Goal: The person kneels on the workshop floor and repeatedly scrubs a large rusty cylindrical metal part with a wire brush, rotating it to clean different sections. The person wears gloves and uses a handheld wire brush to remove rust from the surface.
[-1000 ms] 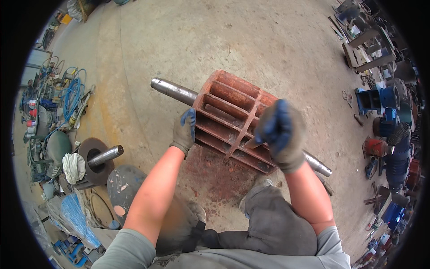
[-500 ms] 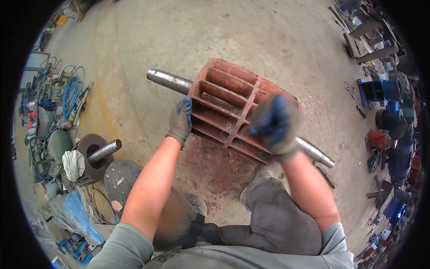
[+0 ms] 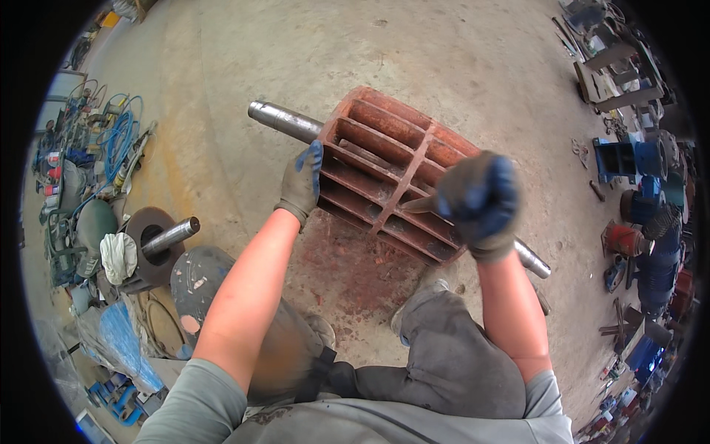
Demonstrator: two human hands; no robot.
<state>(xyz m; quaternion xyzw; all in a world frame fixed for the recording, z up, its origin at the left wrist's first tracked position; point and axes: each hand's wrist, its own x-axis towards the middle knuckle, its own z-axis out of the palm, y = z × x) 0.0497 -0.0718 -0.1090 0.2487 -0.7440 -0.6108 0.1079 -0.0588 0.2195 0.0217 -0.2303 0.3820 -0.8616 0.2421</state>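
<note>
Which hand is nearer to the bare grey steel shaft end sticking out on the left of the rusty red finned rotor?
Left. The left hand grips the rotor beside that shaft end; the right hand is at the opposite end.

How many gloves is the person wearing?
2. One glove is on the left hand, which grips the near-left edge of the rusty red rotor. The other is on the right hand, which is raised over the rotor's right side and holds a thin tool.

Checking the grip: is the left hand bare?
No, the left hand wears a grey and blue glove while resting on the red rotor's end.
</note>
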